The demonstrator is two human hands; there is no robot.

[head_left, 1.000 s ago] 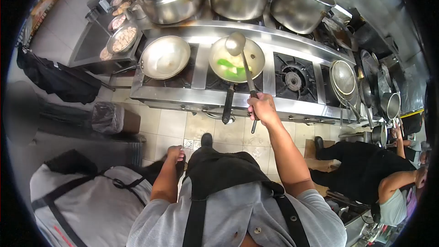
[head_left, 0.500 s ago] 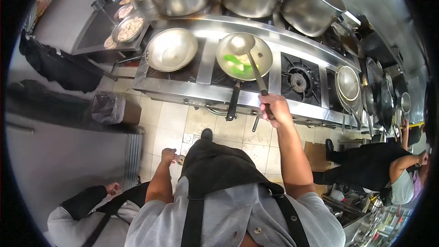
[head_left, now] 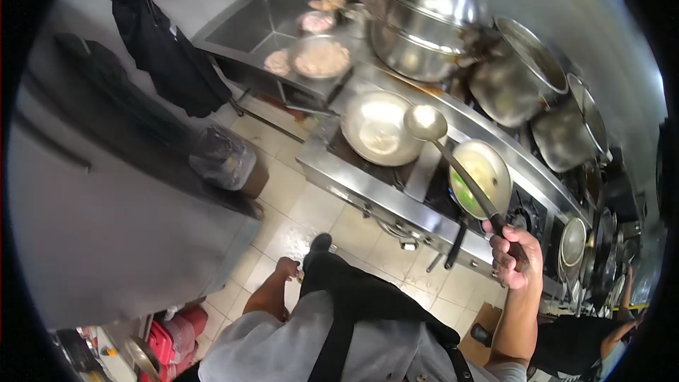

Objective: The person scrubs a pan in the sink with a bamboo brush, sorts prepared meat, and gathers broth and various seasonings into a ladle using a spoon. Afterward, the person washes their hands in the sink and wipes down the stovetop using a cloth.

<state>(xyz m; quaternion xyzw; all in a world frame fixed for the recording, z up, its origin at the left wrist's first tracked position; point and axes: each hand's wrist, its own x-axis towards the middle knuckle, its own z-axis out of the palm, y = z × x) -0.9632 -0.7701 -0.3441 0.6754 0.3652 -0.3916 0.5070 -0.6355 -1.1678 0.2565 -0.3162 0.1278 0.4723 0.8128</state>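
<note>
Ladle (head_left: 467,182) in a closed grip: the right hand (head_left: 518,258) clasps its handle, and the round bowl reaches up and left of that hand, at the near edge of the wide pan (head_left: 378,127) in this view. Just beyond the same hand sits the smaller pan (head_left: 498,184) (something green inside). Well to its left, the left hand (head_left: 288,267) hangs low; whether it holds anything, I cannot tell.

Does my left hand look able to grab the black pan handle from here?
Probably yes, with a reach forward and right: the black pan handle juts past the front edge of the stove, and nothing seems to block the left hand. Whether that hand is empty is unclear.
</note>
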